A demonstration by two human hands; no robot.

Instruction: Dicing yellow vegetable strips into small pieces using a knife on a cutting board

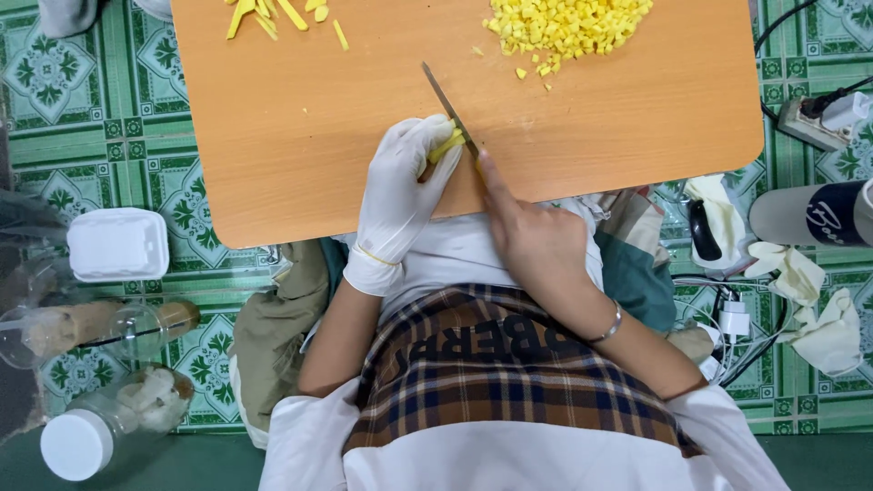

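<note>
Gloved left hand (397, 186) pinches yellow strip (446, 145) | bare right hand (532, 238) grips knife (448, 109)

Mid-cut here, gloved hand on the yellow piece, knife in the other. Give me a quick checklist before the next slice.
1. Left hand, gloved, pins the yellow piece on the board: ok.
2. Left fingers clear of the blade: not ok, they sit right against it.
3. Right hand grips the knife, forefinger along its back: ok.
4. Knife handle grip: cannot tell, hidden under the hand.
5. Room on the wooden board around the cut: ok, bare.
6. Diced pile and yellow strips out of the blade's way: ok, both at the far edge.
</note>
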